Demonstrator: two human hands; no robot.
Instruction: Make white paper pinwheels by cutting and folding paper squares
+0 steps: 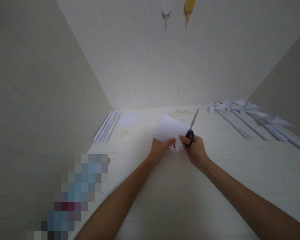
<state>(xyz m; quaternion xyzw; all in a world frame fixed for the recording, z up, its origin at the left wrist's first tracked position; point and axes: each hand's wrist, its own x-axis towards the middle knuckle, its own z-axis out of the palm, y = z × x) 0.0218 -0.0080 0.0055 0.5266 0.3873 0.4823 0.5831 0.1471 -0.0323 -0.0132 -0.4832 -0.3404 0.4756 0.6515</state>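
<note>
The paper (170, 128) sits over the table (165, 203) between both hands, its near edge gripped by the left hand (158, 149) and pinched by the right hand (196, 149), which also holds scissors (190, 134) pointing toward the table's far edge.

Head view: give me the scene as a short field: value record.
left hand: holds white paper
right hand: holds black-handled scissors, thumb at the paper's near edge
blade direction: away from the person
table, left: rolled paper sticks, flat paper square, tan slivers
table, right: pinwheel-like paper pieces with rolled stems
wall: white fitting, yellow fitting
</note>
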